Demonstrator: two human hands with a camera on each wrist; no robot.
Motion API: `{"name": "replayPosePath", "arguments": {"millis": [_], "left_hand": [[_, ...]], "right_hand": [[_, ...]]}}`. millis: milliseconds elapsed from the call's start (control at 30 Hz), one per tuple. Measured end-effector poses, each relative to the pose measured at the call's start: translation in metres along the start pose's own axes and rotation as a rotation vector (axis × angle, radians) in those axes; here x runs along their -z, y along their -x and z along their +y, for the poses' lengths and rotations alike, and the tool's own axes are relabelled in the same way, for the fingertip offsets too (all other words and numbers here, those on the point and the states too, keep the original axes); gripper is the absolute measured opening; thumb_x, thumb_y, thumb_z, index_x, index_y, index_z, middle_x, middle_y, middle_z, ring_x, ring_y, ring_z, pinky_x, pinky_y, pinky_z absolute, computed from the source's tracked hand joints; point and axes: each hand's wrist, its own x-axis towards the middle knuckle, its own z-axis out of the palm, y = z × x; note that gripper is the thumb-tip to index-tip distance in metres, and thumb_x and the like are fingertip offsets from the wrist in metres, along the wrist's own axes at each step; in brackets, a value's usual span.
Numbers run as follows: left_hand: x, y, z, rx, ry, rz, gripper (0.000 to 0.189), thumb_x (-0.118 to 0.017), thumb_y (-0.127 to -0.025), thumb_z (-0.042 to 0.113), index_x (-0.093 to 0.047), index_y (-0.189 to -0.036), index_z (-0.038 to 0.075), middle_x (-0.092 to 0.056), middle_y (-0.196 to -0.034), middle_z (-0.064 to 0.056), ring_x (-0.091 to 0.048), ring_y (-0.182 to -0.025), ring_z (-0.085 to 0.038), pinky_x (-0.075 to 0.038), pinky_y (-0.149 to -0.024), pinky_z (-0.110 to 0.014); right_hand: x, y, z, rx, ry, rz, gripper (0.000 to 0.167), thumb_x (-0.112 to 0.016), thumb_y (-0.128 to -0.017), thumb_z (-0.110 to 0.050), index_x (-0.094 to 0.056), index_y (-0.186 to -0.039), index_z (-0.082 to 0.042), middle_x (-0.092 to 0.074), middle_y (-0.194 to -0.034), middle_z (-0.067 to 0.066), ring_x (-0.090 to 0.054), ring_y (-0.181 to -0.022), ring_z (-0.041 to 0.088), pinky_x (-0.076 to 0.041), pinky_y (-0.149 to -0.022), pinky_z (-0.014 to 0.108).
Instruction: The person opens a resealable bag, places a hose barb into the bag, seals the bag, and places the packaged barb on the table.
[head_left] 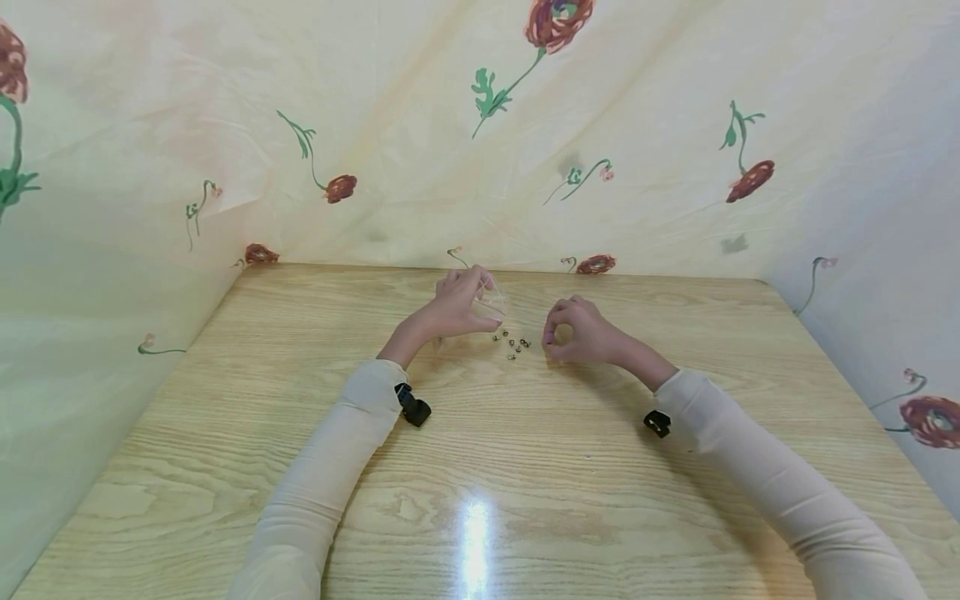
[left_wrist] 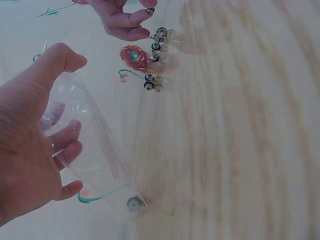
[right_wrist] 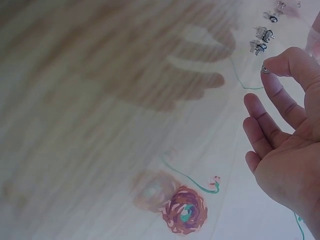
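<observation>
Toward the far side of the tabletop point(head_left: 480, 450), as the head view has it, small metal pieces point(head_left: 512, 342) lie loose between the left hand point(head_left: 456, 305), which grips a clear plastic bag point(head_left: 492, 302), and the right hand point(head_left: 583, 332), just beside them. Left wrist view: one round piece point(left_wrist: 134, 203) shows at the bag's lower corner. Right wrist view: the right hand's thumb and forefinger pinch a tiny metal part point(right_wrist: 265, 70)

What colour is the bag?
The bag is colourless and see-through; the left wrist view shows it best.

The clear bag point(left_wrist: 102, 150) slants, a metal part point(left_wrist: 134, 202) in its corner. Small shiny parts point(head_left: 512, 342) lie clustered nearby; another part point(right_wrist: 265, 70) is pinched aloft.
</observation>
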Motion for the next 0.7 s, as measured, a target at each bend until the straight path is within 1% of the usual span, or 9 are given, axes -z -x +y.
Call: {"name": "replayPosePath", "arguments": {"millis": [167, 333, 433, 600, 700], "left_hand": [[-0.0001, -0.0007, -0.0004, 0.003, 0.003, -0.001, 0.062, -0.077, -0.087, 0.031, -0.046, -0.131, 0.002, -0.046, -0.105, -0.007, -0.033, -0.121, -0.031, -0.017, -0.112, -0.055], [-0.0001, -0.0002, -0.0004, 0.0, 0.004, -0.002, 0.06, -0.077, -0.086, 0.031, -0.046, -0.13, 0.003, -0.046, -0.104, -0.007, -0.032, -0.123, -0.031, -0.017, -0.112, -0.055], [0.0, 0.0, -0.0005, -0.003, 0.004, -0.003, 0.061, -0.077, -0.087, 0.031, -0.046, -0.131, 0.002, -0.046, -0.104, -0.007, -0.032, -0.122, -0.031, -0.017, -0.112, -0.055], [0.0008, 0.001, 0.0006, -0.005, 0.009, -0.007, 0.061, -0.076, -0.087, 0.03, -0.045, -0.132, 0.001, -0.046, -0.105, -0.007, -0.033, -0.121, -0.031, -0.017, -0.112, -0.055], [0.0011, 0.0014, 0.001, -0.006, 0.011, -0.007, 0.061, -0.076, -0.088, 0.03, -0.045, -0.132, 0.001, -0.046, -0.105, -0.007, -0.033, -0.121, -0.031, -0.017, -0.112, -0.055]], "right_hand": [[0.0004, -0.0007, -0.0006, 0.005, -0.015, 0.011, 0.01, -0.075, -0.081, -0.004, -0.073, -0.077, -0.013, -0.068, -0.1, 0.013, -0.053, -0.096, 0.037, -0.033, -0.088, 0.051], [0.0009, -0.0014, -0.0019, -0.001, -0.019, 0.013, 0.01, -0.076, -0.081, -0.004, -0.072, -0.077, -0.012, -0.068, -0.1, 0.013, -0.052, -0.097, 0.037, -0.033, -0.09, 0.052], [0.0011, -0.0018, -0.0017, -0.008, -0.023, 0.015, 0.01, -0.076, -0.081, -0.003, -0.072, -0.078, -0.012, -0.068, -0.101, 0.013, -0.051, -0.097, 0.037, -0.032, -0.09, 0.051], [0.0011, -0.0026, -0.0008, 0.007, -0.015, 0.028, 0.009, -0.076, -0.08, -0.003, -0.072, -0.078, -0.011, -0.068, -0.099, 0.012, -0.052, -0.095, 0.037, -0.032, -0.088, 0.049], [0.0014, -0.0033, -0.0007, 0.011, -0.023, 0.034, 0.01, -0.076, -0.08, -0.002, -0.072, -0.078, -0.011, -0.068, -0.097, 0.012, -0.053, -0.096, 0.037, -0.031, -0.092, 0.052]]}}
